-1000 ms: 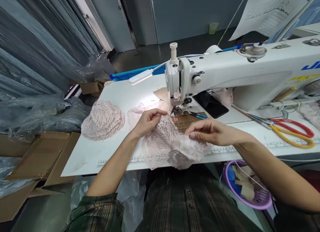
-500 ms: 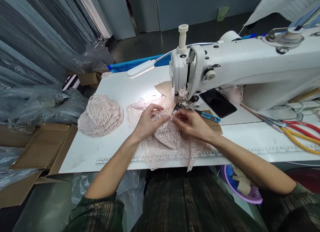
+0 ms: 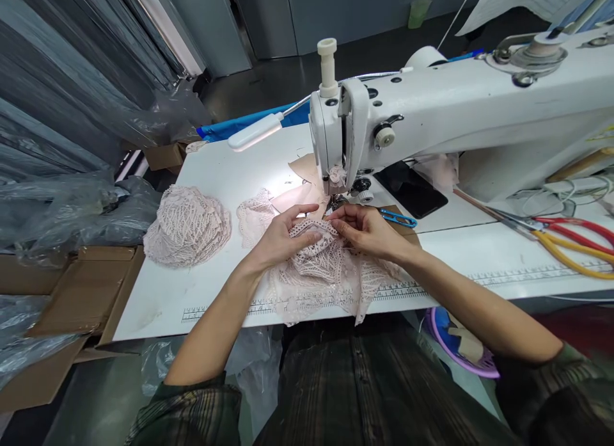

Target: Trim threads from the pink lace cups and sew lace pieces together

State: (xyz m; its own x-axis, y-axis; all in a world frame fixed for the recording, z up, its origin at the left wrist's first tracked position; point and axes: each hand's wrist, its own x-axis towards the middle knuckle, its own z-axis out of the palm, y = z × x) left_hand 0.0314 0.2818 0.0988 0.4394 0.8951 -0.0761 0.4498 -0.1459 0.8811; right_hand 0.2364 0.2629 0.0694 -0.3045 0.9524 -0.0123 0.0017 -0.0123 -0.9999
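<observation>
A pale pink lace piece (image 3: pixel 320 270) lies on the white table (image 3: pixel 230 177) in front of the white sewing machine (image 3: pixel 432 123). My left hand (image 3: pixel 283 238) presses on the lace's left part, thumb and fingers pinching its edge. My right hand (image 3: pixel 369 231) pinches the same lace edge just under the machine's needle area (image 3: pixel 338 193). Both hands meet close together at the presser foot. The lace hangs over the table's front edge towards my lap.
A stack of pink lace pieces (image 3: pixel 187 225) sits to the left. Blue thread snips (image 3: pixel 398 217), a black phone (image 3: pixel 407 193) and red and yellow scissors (image 3: pixel 570 238) lie to the right. Cardboard boxes (image 3: pixel 71 299) and plastic-wrapped goods stand at the left; a purple basket (image 3: pixel 460 347) sits below the table.
My right hand has moved left from the lace's near right part to the needle area, meeting my left hand. The bunched lace has been spread and drawn up toward the presser foot.
</observation>
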